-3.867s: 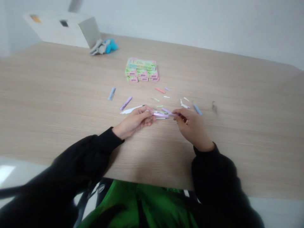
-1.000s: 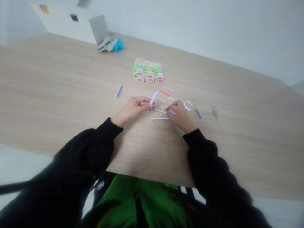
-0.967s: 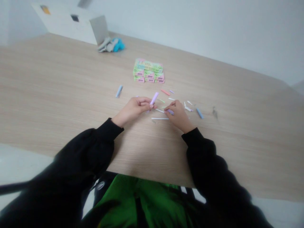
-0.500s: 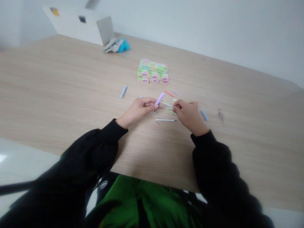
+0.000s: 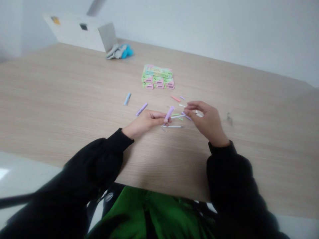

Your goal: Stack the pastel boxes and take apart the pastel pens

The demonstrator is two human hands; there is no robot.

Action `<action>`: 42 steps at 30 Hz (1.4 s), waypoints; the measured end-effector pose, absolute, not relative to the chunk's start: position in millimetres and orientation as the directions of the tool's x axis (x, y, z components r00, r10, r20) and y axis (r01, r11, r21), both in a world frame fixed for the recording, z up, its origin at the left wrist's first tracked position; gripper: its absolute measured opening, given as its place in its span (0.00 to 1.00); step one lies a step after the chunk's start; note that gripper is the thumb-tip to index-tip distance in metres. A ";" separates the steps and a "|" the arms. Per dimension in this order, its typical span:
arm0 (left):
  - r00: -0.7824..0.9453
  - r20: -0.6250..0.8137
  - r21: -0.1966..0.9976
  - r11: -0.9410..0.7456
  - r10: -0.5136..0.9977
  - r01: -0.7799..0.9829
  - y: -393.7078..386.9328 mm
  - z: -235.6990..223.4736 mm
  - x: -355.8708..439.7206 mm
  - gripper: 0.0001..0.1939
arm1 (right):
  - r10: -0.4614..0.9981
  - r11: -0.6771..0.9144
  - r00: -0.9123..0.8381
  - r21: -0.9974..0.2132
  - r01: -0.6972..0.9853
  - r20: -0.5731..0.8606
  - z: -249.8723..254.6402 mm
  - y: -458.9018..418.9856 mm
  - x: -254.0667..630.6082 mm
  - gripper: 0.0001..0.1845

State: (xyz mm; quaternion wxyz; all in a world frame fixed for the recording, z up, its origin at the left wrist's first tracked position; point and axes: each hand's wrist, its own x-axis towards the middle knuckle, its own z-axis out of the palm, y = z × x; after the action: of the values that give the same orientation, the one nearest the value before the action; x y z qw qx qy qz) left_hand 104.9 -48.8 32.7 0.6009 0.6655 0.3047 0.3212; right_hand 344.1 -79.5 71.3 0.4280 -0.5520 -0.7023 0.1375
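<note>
A pale wood-grain table (image 5: 254, 139) spans the scene, with a white box (image 5: 77, 33) at its far left and a grey and blue cloth bundle (image 5: 120, 51) just beside the box's right end. Right of these, beyond the hands, sits a stack of green and pink boxes (image 5: 158, 77). The right hand (image 5: 206, 121) pinches a thin white rod (image 5: 178, 116) at its right end, the rod pointing left toward the other hand. The left hand (image 5: 151, 122) holds a light purple tube (image 5: 169, 113) between thumb and fingers, tilted, its upper end leaning far and right. Left of that hand lie a purple piece (image 5: 142, 109) and, farther off, a blue piece (image 5: 127, 99). A dark-tipped white refill (image 5: 174, 126) lies near, between the hands. Beyond them is a short red piece (image 5: 175, 99), with a tiny purple piece (image 5: 182, 98) just right of it.
</note>
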 end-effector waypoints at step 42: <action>0.743 0.100 0.979 -0.200 0.661 0.046 -64.8 38.8 113.3 0.09 | 0.862 0.488 -0.044 -0.804 0.339 0.505 82.3 -119.5 318.6 0.16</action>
State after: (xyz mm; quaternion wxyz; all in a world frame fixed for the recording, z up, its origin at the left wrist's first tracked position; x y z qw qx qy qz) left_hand 113.3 -64.8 38.8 0.5838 0.7286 0.2428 0.2634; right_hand 318.6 -119.5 82.3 0.5316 -0.4423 -0.6792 0.2459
